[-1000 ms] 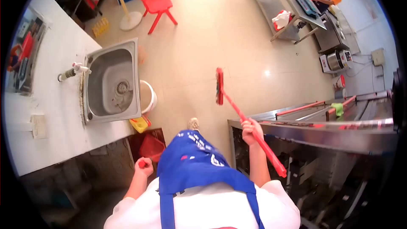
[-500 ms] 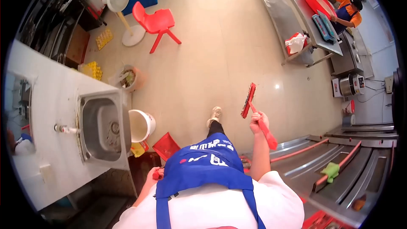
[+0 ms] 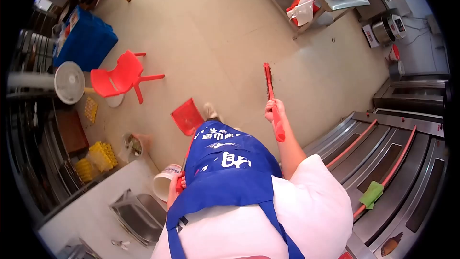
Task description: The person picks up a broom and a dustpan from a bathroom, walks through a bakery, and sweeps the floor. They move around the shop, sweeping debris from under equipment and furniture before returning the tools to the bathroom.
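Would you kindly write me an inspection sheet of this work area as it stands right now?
Surface: beige tiled floor, glossy.
Job's things: red broom held up, head pointing away from the body; red dustpan low by the legs.
Clutter: red chair, fan, blue crate, yellow egg trays, white bucket beside the sink.
Hands: right hand closed on the broom handle; left hand closed on the dustpan's long handle.
Cables: nothing seen.
Surroundings: steel unit with a green cloth on it; steel table; cooker.
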